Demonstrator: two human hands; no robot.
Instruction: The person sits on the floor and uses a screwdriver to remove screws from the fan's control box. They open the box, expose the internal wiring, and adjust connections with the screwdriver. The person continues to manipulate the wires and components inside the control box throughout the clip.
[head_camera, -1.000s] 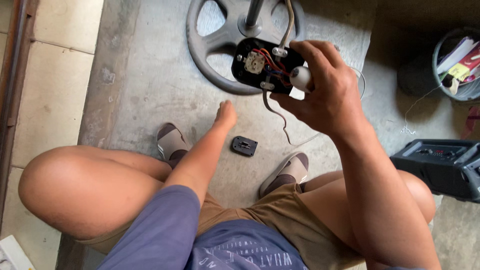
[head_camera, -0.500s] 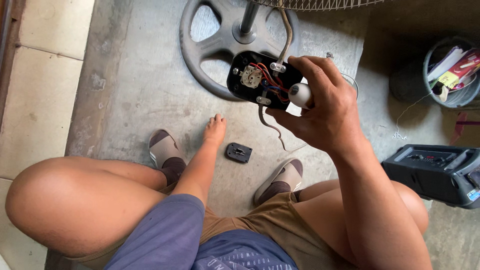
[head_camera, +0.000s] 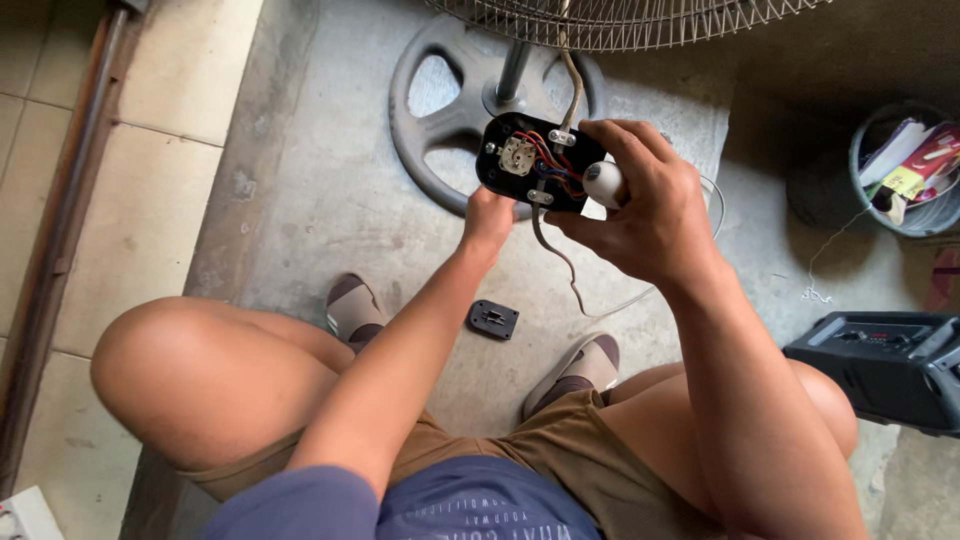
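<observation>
Black switch box (head_camera: 535, 165) between both hands' fingers (head_camera: 612, 133).

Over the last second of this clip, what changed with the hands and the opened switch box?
The left hand rose from the floor near the small black cover to the open switch box, touching its lower left edge. The right hand kept gripping the box and its white knob. The cover, the fan base and the black case stayed put.

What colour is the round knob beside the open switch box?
White, seen best in the head view: the knob on the black switch box.
</observation>
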